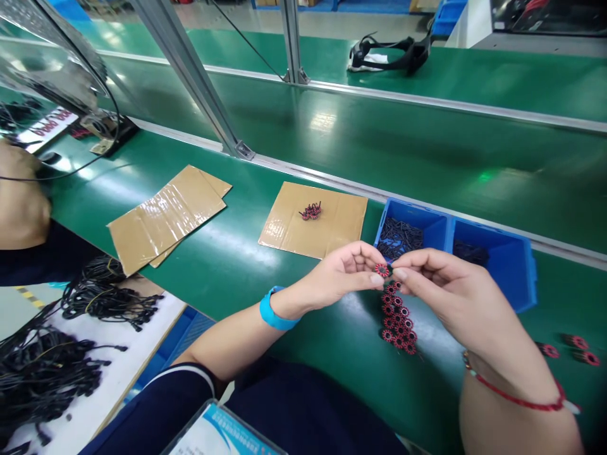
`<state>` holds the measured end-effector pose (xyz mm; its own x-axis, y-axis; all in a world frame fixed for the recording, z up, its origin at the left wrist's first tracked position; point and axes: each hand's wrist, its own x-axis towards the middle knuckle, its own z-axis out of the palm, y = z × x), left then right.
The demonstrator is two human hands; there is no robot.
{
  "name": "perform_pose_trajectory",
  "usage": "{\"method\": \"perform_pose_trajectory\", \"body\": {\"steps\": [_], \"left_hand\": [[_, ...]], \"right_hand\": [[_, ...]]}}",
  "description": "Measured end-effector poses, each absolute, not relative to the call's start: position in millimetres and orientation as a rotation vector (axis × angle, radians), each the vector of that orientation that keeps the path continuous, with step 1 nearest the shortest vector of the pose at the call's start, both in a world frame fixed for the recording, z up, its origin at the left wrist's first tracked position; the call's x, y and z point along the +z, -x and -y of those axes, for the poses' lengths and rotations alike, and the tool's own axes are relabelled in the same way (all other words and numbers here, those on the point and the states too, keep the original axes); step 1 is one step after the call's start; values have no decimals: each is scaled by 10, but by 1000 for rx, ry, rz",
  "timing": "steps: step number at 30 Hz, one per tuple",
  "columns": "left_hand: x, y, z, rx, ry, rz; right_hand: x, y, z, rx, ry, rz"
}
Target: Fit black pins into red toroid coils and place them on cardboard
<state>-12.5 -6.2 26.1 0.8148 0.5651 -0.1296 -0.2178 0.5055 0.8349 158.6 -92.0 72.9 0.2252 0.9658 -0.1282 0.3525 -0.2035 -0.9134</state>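
My left hand [348,272] pinches a small red motor stator coil [382,270] between thumb and fingers, its round face towards me. The thumb and forefinger of my right hand [441,284] are closed at the coil's right edge, on a small dark bit that I cannot make out. Just below both hands, a cluster of similar red coils [399,322] lies on the green table. A few more coils [310,212] with dark leads sit on a cardboard sheet [277,230] beyond my left hand.
Behind my hands, a blue two-part bin [515,278] holds short black tubes [401,237]. Loose red coils [577,342] lie at far right. Stacked cardboard sheets [165,218] and black cable bundles [42,360] are at left, near another person's arm [21,199]. A metal post [190,76] rises from the table's rail.
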Motion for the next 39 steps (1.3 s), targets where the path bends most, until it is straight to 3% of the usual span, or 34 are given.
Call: {"method": "perform_pose_trajectory", "body": {"steps": [12, 23, 39], "left_hand": [[264, 124, 59, 529, -971, -366], [196, 104, 42, 509, -794, -370], [210, 132, 54, 365, -735, -279]], "right_hand": [[691, -1564, 923, 981, 1719, 1337], [734, -1620, 1040, 680, 1563, 1064], [736, -1518, 866, 1203, 1408, 1115]]}}
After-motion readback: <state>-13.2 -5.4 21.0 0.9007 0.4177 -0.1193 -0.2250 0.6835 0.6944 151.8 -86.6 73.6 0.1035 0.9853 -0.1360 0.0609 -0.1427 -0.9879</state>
